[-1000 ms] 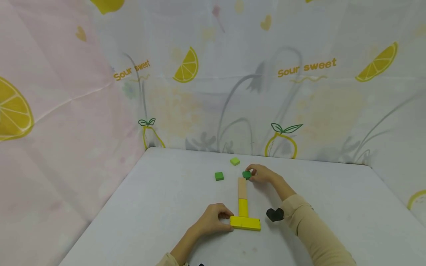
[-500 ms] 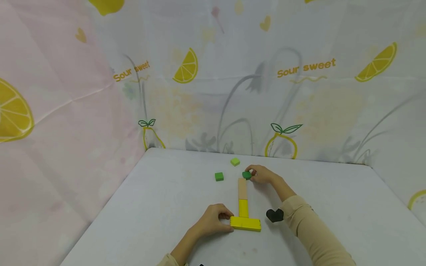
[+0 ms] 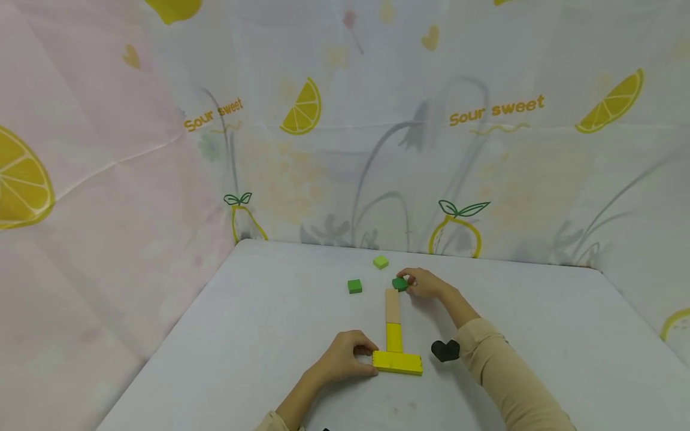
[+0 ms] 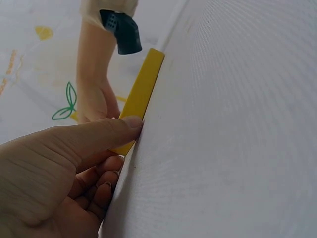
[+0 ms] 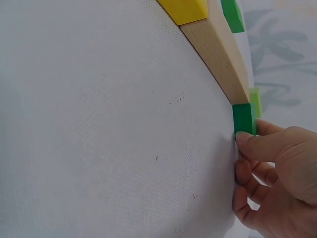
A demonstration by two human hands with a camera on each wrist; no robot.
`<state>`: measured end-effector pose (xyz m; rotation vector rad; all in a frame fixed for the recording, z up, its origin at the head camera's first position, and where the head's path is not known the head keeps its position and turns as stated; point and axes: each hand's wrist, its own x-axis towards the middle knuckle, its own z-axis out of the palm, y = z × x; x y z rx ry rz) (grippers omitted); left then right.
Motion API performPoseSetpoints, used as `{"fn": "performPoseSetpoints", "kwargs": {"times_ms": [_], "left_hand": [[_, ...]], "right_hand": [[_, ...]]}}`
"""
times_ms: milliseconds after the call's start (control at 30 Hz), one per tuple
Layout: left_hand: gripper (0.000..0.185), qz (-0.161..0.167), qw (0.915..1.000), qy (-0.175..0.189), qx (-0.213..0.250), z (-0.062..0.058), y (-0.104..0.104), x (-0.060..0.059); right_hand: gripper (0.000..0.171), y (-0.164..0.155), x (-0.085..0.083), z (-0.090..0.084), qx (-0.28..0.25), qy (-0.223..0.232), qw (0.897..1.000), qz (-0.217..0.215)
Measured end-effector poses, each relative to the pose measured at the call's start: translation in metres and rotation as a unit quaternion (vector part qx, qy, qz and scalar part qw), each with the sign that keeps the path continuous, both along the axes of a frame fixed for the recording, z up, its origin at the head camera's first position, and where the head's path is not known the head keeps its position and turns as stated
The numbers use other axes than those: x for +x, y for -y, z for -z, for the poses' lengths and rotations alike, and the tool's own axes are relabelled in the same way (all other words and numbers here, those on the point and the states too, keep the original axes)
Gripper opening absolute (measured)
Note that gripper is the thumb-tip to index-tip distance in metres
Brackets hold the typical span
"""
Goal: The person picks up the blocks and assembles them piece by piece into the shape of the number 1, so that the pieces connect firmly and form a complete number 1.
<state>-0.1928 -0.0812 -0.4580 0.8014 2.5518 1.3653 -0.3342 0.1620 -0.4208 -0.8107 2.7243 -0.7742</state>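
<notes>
A: In the head view, what is the left hand [image 3: 341, 358] doing?

B: It is pinching the left end of a crosswise yellow block [image 3: 398, 363], which is lying on the white table [image 3: 269, 335]. A second yellow block [image 3: 394, 337] is running away from its far side, and a plain wooden block [image 3: 392, 306] is continuing that line.

A: And the right hand [image 3: 426, 282]?

B: It is grasping a dark green block [image 3: 399, 284] at the far end of the line. A mid-green block [image 3: 354, 286] is sitting apart to the left, and a light green block [image 3: 381, 262] is lying farther back, towards the lemon-print cloth [image 3: 350, 149].

A: What is the left wrist view showing?

B: The left thumb is pressing on the end of the crosswise yellow block. Beyond it, a dark device [image 4: 124, 34] is sitting at the right sleeve; the right fingers are mostly hiding there.

A: And the right wrist view?

B: The right thumb is lying against the dark green block, with a finger showing behind. That block is touching the wooden block's end, and the light green block is peeking out beyond.
</notes>
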Motion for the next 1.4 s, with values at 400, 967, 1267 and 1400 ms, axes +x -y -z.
{"fn": "performPoseSetpoints", "kwargs": {"times_ms": [400, 967, 1267, 1400], "left_hand": [[0.031, -0.002, 1.0000, 0.001, 0.003, -0.0019, -0.0002, 0.0010], [0.031, 0.000, 1.0000, -0.004, 0.007, -0.0006, -0.0002, 0.0005], [0.031, 0.002, 1.0000, 0.000, 0.006, -0.0007, 0.0002, 0.0006], [0.031, 0.000, 1.0000, 0.000, 0.005, -0.0023, -0.0002, 0.0016]], "right_hand": [[0.036, 0.0002, 0.0031, 0.0009, -0.007, -0.006, 1.000, 0.008], [0.038, -0.0006, 0.0055, 0.0044, -0.026, -0.005, 0.999, 0.025], [0.037, -0.0007, 0.0055, 0.0080, -0.037, -0.008, 0.999, 0.031], [0.037, -0.0010, 0.0062, 0.0073, -0.038, -0.008, 0.999, 0.032]]}}
